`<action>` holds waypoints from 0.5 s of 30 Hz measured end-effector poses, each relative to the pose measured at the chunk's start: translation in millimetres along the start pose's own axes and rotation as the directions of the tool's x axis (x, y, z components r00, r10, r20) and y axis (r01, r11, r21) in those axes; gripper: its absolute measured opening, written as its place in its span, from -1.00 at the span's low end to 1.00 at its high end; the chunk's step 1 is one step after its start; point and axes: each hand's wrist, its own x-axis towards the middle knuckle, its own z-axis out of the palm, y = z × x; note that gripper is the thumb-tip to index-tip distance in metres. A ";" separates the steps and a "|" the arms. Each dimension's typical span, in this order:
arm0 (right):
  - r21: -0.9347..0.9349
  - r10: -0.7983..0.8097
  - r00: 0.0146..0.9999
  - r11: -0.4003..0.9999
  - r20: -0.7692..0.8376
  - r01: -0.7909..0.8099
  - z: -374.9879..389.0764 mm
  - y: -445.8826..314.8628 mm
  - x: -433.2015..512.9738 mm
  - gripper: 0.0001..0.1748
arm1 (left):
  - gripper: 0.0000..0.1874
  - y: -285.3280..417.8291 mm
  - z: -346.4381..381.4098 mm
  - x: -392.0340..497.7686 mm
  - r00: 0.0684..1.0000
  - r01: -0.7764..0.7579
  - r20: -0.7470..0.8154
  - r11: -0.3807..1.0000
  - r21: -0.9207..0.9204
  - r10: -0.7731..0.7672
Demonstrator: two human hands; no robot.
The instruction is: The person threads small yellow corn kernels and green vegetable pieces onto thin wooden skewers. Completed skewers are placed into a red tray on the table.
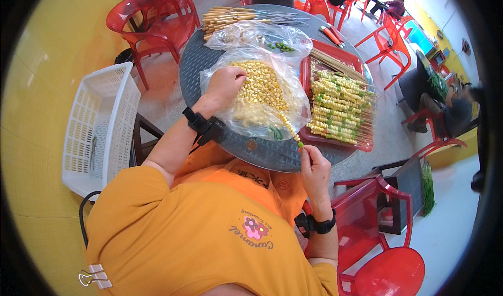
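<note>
My right hand (317,168) grips a thin skewer near its lower end, beside a green piece. Pale yellow corn kernels (290,127) are threaded in a row along that skewer, which slants up to the left over an open clear plastic bag (235,117). Loose corn kernels (261,82) fill the bag. Over the kernels' left side is my left hand (226,84), its fingertips drawn together; whether they pinch a kernel is too small to tell. To the right, a red tray (367,144) carries several finished corn skewers (336,107) with green pieces among the kernels.
Bare skewers (336,63) lie in the tray's upper part. Behind the bag are a second plastic bag (235,34) with green bits, wooden-handled metal skewers (228,19) and red-handled tools (332,36). Red chairs (157,25) surround the round table (192,64). A white plastic basket (100,127) stands left.
</note>
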 end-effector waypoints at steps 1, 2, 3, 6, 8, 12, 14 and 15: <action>-0.002 -0.022 1.000 1.000 -0.007 0.022 -0.2 0.0 -0.2 -0.91 | -0.83 1.4 0.0 -2.8 0.999 0.025 -0.021 0.994 -0.111 -0.028; -0.004 -0.024 1.000 1.000 -0.007 0.024 -0.4 0.1 -0.3 -0.91 | -0.85 3.1 -0.3 -4.7 0.997 0.049 -0.040 0.974 -0.221 -0.059; -0.001 -0.017 1.000 1.000 -0.005 0.017 -0.4 0.1 -0.6 -0.91 | -0.86 4.9 -0.8 -5.5 0.986 0.167 0.046 0.901 -0.399 -0.162; 0.006 -0.013 1.000 1.000 0.005 0.013 1.3 -0.5 -1.2 -0.90 | -0.87 11.9 -1.2 -9.2 0.896 0.435 0.301 0.515 -0.739 -0.325; -0.003 -0.015 1.000 1.000 0.003 0.015 2.0 -1.0 -1.2 -0.90 | -0.86 18.3 2.5 -12.7 0.860 0.478 0.385 0.267 -0.837 -0.335; -0.004 -0.011 1.000 1.000 0.008 0.011 1.5 -1.7 -0.7 -0.90 | -0.83 26.1 9.2 -20.9 0.829 0.509 0.419 0.189 -0.840 -0.371; -0.017 -0.022 1.000 1.000 0.010 0.022 0.9 -2.0 -0.8 -0.89 | -0.83 27.4 11.5 -24.7 0.828 0.521 0.424 0.224 -0.824 -0.367; -0.013 -0.004 1.000 1.000 0.016 0.004 0.8 -2.0 -0.8 -0.89 | -0.83 28.1 12.7 -26.6 0.835 0.510 0.415 0.223 -0.831 -0.362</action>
